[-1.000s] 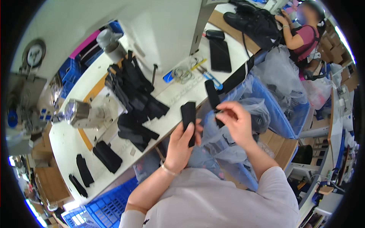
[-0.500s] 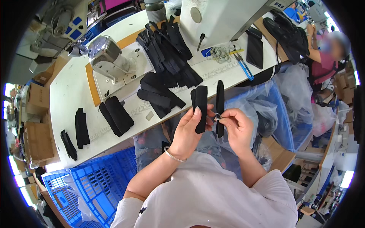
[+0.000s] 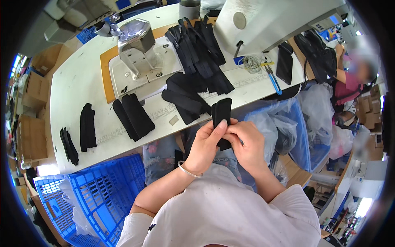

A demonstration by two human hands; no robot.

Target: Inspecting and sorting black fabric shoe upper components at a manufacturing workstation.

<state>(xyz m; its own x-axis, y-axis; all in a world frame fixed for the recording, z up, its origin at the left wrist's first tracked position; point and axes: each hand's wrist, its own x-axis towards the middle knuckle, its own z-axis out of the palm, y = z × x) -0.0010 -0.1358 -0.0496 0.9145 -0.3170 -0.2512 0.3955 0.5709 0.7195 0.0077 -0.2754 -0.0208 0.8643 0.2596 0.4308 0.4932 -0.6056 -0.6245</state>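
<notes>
Over the table's front edge, my left hand (image 3: 205,144) grips an upright black fabric piece (image 3: 222,111), its thumb pressed flat on the front. From the other side my right hand (image 3: 248,143) has come up against it, thumb and fingers pinched together at the piece's right edge. What lies between those fingertips is mostly covered. More black fabric pieces (image 3: 187,101) lie overlapped on the table just beyond my hands. Behind them is a heap of black zipper strips (image 3: 197,53).
The white table (image 3: 70,96) carries a sewing machine (image 3: 255,24), blue thread snips (image 3: 273,80), a coil of cord (image 3: 252,64) and a dark phone (image 3: 284,66). Folded black pieces (image 3: 133,117) lie leftward. Blue crates (image 3: 98,197) stand below left; a lined blue bin (image 3: 302,136) below right. Another person (image 3: 349,78) sits far right.
My right hand has moved left to meet my left hand. The narrow black strip it held apart no longer shows separately. The view has shifted a little.
</notes>
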